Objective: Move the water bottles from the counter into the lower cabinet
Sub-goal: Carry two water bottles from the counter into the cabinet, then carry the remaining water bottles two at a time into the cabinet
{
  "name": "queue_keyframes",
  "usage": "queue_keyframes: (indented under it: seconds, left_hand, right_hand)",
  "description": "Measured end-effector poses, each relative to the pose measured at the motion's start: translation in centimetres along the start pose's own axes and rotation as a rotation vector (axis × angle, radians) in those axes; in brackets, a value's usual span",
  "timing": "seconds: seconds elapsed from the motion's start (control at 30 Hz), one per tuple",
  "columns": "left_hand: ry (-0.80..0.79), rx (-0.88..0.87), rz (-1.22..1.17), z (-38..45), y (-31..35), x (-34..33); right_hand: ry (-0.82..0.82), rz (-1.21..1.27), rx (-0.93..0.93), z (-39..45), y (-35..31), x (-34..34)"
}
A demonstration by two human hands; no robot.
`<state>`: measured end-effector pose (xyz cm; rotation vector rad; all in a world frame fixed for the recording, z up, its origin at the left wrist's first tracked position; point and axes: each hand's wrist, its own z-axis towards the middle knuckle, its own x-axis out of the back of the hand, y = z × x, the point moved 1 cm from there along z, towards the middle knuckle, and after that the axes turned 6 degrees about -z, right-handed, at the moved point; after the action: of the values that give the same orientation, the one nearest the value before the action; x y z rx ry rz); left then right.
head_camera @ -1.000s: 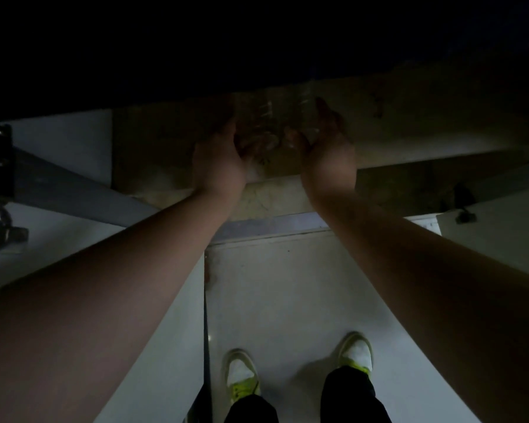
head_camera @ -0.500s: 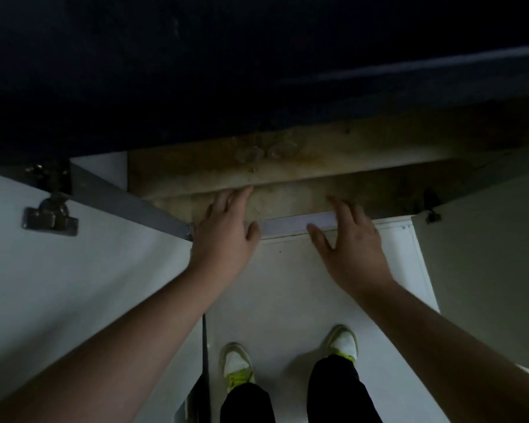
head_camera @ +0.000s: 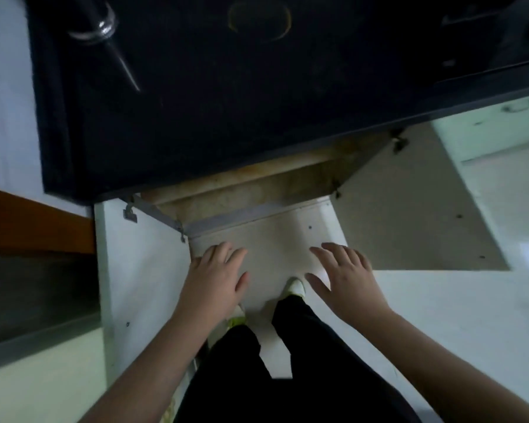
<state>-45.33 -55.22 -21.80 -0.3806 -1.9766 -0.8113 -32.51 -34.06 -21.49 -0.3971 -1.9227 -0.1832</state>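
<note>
The lower cabinet (head_camera: 257, 190) stands open below the black counter (head_camera: 214, 105), its stained brown floor showing between two swung-out white doors. No water bottle is clearly visible; the cabinet's depth is hidden under the counter edge. My left hand (head_camera: 217, 279) hovers palm down, fingers apart, over the floor in front of the cabinet. My right hand (head_camera: 342, 279) does the same a little to the right. Both hands hold nothing.
The left cabinet door (head_camera: 141, 270) and the right cabinet door (head_camera: 409, 221) stick out on either side of me. A dark tap or handle with a metal ring (head_camera: 101, 25) rests on the counter at top left. My feet (head_camera: 295, 286) stand on the white floor.
My hands have drawn back out of the cabinet, where they were around clear bottles, and now hover empty over the floor. The view has risen, showing the counter top.
</note>
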Motion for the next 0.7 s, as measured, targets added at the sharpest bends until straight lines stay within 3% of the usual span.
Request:
queue_keyframes:
  seconds: [0.2, 0.4, 0.7]
  left_hand:
    - [0.084, -0.106, 0.019, -2.7, 4.3, 5.1]
    - [0.117, -0.344, 0.094, 0.0, 11.0, 8.8]
    - [0.005, -0.666, 0.261, 1.5, 23.8, 7.9]
  right_hand:
    - [0.087, -0.02, -0.116, -8.1, -0.5, 4.5]
    - [0.197, 0.013, -0.326, -12.8, 0.5, 6.8]
    - [0.345, 0.1, -0.658, -18.8, 8.9, 7.1]
